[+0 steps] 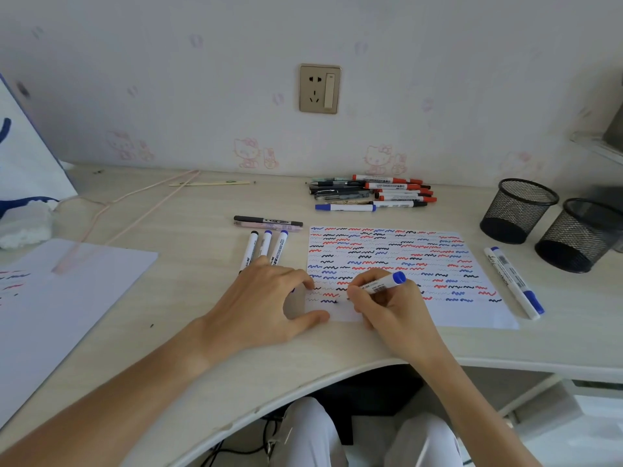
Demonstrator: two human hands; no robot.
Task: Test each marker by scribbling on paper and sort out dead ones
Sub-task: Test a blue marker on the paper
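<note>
My right hand (387, 308) grips a blue-ended white marker (384, 283), its tip down on the lower left of the paper (472, 311), which is covered in red, blue and black squiggles. My left hand (269, 298) rests on the paper's lower left corner with fingers spread, thumb flat on the sheet. Three markers (266, 246) lie side by side just above my left hand, partly hidden by it. A pile of red, black and blue markers (374, 193) sits at the back. One blue marker (514, 283) lies to the right of the paper.
Two black mesh pen cups (519, 210) (580, 235) stand at the right. A black pen and a pink pen (268, 223) lie left of the paper's top. Another sheet (67, 298) lies at the left, with a pink hanger (135, 210) behind it.
</note>
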